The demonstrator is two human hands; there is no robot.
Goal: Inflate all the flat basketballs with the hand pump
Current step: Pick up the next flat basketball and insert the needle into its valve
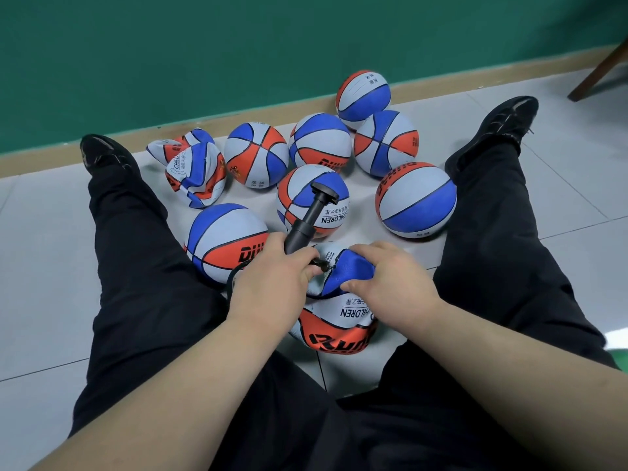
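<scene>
The worry here is the joint between pump (pixel 307 220) and flat ball (pixel 339 321). The ball is limp and folded over on itself, so the skin round the valve may give way under a push; the pump's tip could skid off, go in crooked or bend. The tip itself is too small and too hidden for me to tell whether it is seated. If it is only half in, the first stroke would likely pop it out. Nobody has the pump's handle, so one hand must let go to pump, and that is when the ball could flop away.

The left hand (pixel 272 283) is curled round the pump's lower end, knuckles up, with the barrel slanting up and away from it. The right hand (pixel 390 280) pinches the ball's folded blue panel, thumb nearest me, fingers over the top. The ball lies on the floor (pixel 44 273) between the person's legs, with the hands on its far part.
</scene>
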